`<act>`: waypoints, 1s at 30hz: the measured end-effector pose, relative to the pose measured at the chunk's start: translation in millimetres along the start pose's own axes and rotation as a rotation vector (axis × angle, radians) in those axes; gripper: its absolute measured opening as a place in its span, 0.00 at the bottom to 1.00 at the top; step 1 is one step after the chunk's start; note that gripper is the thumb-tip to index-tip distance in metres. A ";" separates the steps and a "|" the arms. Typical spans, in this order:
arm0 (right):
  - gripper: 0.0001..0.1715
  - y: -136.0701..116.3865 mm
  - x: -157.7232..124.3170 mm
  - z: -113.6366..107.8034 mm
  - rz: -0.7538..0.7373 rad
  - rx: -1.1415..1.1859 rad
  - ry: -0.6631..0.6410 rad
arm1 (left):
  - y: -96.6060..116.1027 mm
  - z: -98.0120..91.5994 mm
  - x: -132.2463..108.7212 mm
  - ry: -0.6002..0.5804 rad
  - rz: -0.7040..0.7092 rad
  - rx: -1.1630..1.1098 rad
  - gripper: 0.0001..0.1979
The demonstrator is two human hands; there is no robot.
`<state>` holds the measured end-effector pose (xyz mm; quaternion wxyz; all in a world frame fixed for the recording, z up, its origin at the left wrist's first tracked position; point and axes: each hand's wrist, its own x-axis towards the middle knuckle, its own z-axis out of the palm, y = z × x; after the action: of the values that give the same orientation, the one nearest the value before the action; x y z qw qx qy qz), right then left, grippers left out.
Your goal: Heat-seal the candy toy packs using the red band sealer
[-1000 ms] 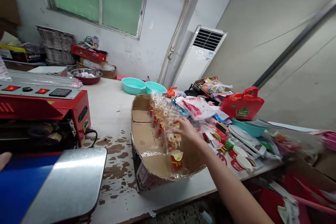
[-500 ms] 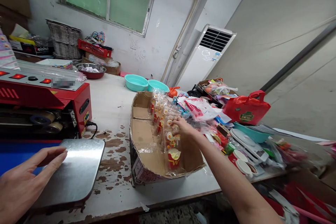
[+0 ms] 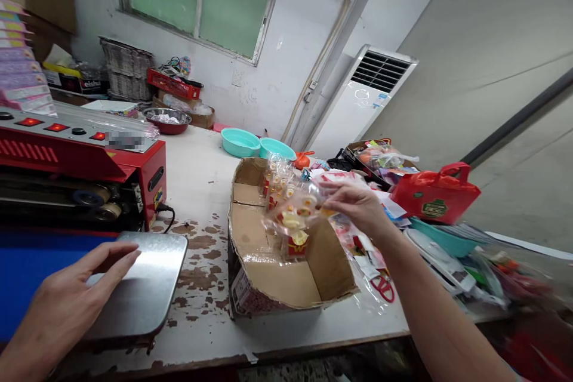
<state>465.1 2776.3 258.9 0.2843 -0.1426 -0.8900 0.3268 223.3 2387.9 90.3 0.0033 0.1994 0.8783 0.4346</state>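
Note:
Between the thumb and fingers of my right hand [image 3: 353,203] is the edge of a clear plastic packet [image 3: 290,218]. Small yellow, white and red food-shaped pieces show inside it, blurred by motion. The packet hangs tilted over an open cardboard box [image 3: 264,280]. More clear packets [image 3: 280,182] of the same sort stand in a row in the box, and a red piece with a yellow W shows below the lifted one. Over the metal plate [image 3: 154,286] at the end of a red machine, my left hand [image 3: 67,292] is open, its thumb and fingers stretched out, holding nothing.
At left stands the red machine [image 3: 152,185] with lit switches and a blue belt [image 3: 27,286]. Turquoise basins [image 3: 242,142] sit behind the box. To the right lie red-handled scissors [image 3: 382,289], a white scale [image 3: 441,262] and a red bag [image 3: 436,194].
My right hand has lifted a packet out of the row, moving up and to the right. The left hand stays over the metal plate. The view has shifted slightly.

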 end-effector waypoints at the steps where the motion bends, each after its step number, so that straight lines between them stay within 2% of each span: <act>1: 0.13 -19.2 4.8 -0.1 -0.039 0.026 0.072 | 9.9 1.0 0.2 -0.037 -0.012 -0.022 0.15; 3: 0.12 -53.7 14.8 5.6 -0.074 0.096 0.159 | 32.4 3.5 1.3 -0.093 0.022 -0.144 0.19; 4: 0.12 -68.1 19.1 11.8 -0.074 0.134 0.170 | 44.1 4.5 2.1 -0.107 0.083 -0.224 0.22; 6: 0.12 -90.4 25.3 30.7 -0.057 0.200 0.137 | 66.3 4.9 3.7 -0.150 0.228 -0.333 0.28; 8: 0.13 -104.9 28.0 57.0 -0.044 0.256 0.048 | 84.2 2.9 4.8 -0.247 0.314 -0.364 0.37; 10: 0.14 -113.3 28.3 85.9 -0.024 0.327 -0.071 | 94.5 -0.1 4.5 -0.446 0.275 -0.477 0.41; 11: 0.15 -115.9 28.2 99.6 -0.010 0.365 -0.124 | 96.0 -1.5 3.6 -0.580 0.224 -0.594 0.39; 13: 0.16 -118.1 28.4 123.1 -0.003 0.407 -0.197 | 91.8 -3.7 0.1 -0.798 0.106 -0.857 0.31; 14: 0.17 -117.6 28.9 132.7 -0.006 0.417 -0.234 | 86.5 -4.7 -2.3 -0.840 0.052 -0.947 0.27; 15: 0.17 -116.2 29.6 141.1 -0.006 0.429 -0.281 | 79.7 -5.8 -5.2 -0.834 0.006 -0.991 0.24; 17: 0.17 -110.8 30.6 157.0 0.022 0.467 -0.409 | 63.5 -8.6 -11.9 -0.736 -0.074 -0.995 0.21; 19: 0.18 -103.7 29.8 174.7 0.110 0.532 -0.505 | 47.4 -12.5 -19.1 -0.662 -0.141 -0.990 0.19; 22: 0.21 -94.2 25.2 205.6 0.293 0.658 -0.480 | 27.5 -19.2 -29.6 -0.639 -0.235 -0.996 0.16; 24: 0.22 -91.1 22.4 224.6 0.374 0.752 -0.444 | 17.2 -23.7 -34.5 -0.641 -0.265 -1.001 0.18; 27: 0.22 -93.0 21.3 245.3 0.416 0.790 -0.432 | 6.8 -31.4 -33.5 -0.644 -0.290 -1.001 0.24; 30: 0.23 -102.3 21.4 261.2 0.434 0.722 -0.464 | 6.0 -39.6 -17.4 -0.527 -0.324 -0.945 0.27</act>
<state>284.6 2578.7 172.3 0.0347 -0.1404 -0.7093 0.6899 234.4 2354.9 116.7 0.3781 0.1405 0.5771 0.7101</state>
